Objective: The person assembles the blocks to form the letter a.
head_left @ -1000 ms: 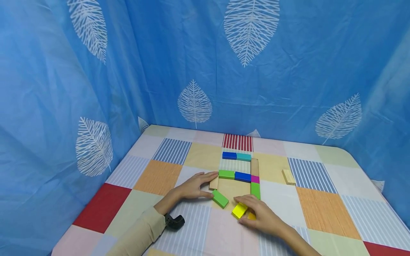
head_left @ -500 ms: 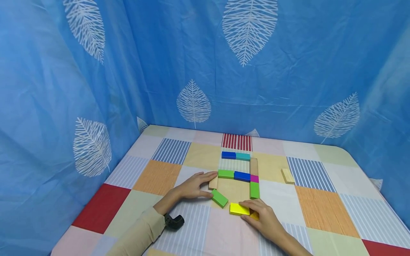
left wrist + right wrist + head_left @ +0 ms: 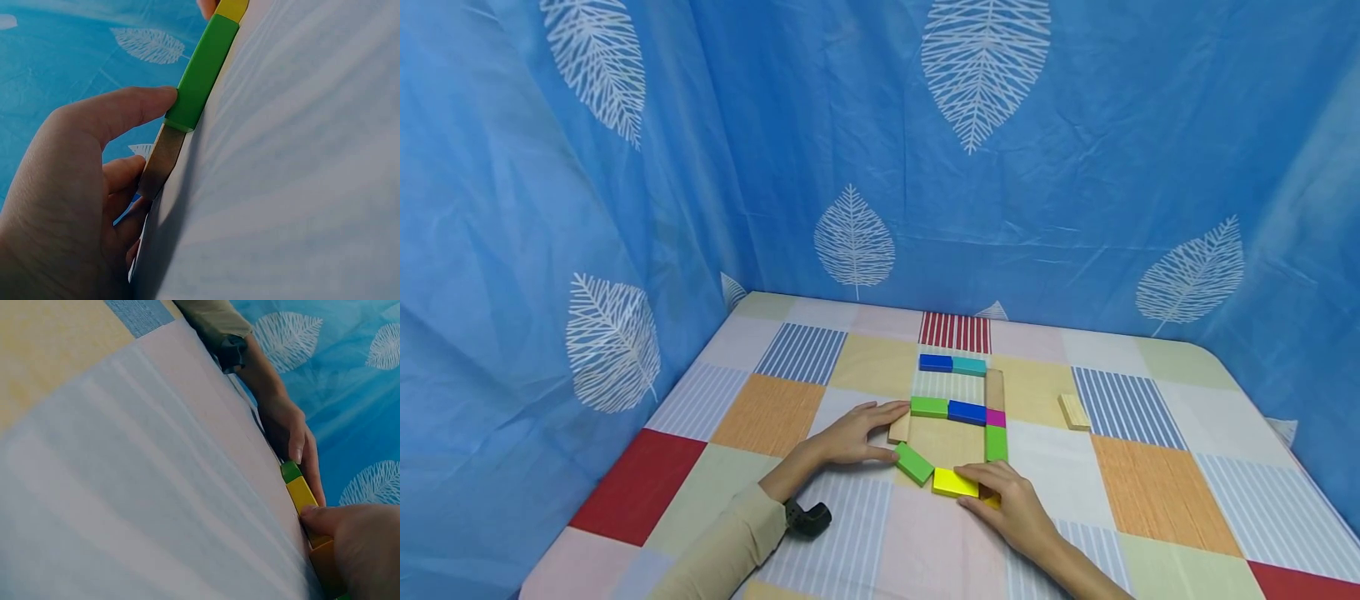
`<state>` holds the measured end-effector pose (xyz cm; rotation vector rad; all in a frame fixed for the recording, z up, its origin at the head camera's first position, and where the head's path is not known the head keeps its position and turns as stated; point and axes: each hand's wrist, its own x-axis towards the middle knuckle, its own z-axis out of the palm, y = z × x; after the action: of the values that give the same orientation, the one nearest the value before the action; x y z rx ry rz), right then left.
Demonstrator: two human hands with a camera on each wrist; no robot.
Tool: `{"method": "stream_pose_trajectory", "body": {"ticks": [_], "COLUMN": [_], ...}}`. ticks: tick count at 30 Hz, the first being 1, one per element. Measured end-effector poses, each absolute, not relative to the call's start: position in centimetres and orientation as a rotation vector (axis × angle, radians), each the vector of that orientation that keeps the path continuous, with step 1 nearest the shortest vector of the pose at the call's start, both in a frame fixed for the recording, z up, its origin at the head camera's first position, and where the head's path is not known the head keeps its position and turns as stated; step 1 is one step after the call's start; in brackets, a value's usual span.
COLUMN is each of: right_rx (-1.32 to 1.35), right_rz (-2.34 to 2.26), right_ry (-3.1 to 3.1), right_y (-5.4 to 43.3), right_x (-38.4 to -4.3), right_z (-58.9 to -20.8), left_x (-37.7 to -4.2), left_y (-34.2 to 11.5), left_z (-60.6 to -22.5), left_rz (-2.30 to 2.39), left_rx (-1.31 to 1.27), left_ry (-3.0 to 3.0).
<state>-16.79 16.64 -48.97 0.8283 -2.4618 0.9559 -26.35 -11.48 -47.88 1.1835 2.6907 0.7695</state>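
Observation:
My right hand pinches a yellow block between thumb and fingers, low on the patchwork cloth. The yellow block's left end meets the corner of a slanted green block. Partly covered by that hand, an orange-yellow block lies just right of the yellow one. My left hand rests on the cloth to the left. In the left wrist view its thumb touches the green block's end, and its fingers lie along a plain wooden block.
Beyond the hands lie joined blocks: green, blue, magenta and another green block. Farther back are a long plain block, a dark blue block and a teal block. A loose wooden piece lies right.
My right hand has turned the yellow block from slanted to nearly sideways, then slid it left and away from me, up to the slanted green block. The left hand stays put.

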Motion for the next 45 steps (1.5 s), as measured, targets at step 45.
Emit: {"method": "stream_pose_trajectory", "body": {"ticks": [45], "right_rx": [0.752], "right_rz": [0.926], "right_ry": [-2.524], "right_y": [16.53], "right_x": [-16.42], "right_z": [-48.4], "left_x": [-26.43], "left_y": [-11.61], "left_z": [-47.52], "left_rz": [0.767], "left_rx": [1.161], "left_ry": [2.67]}}
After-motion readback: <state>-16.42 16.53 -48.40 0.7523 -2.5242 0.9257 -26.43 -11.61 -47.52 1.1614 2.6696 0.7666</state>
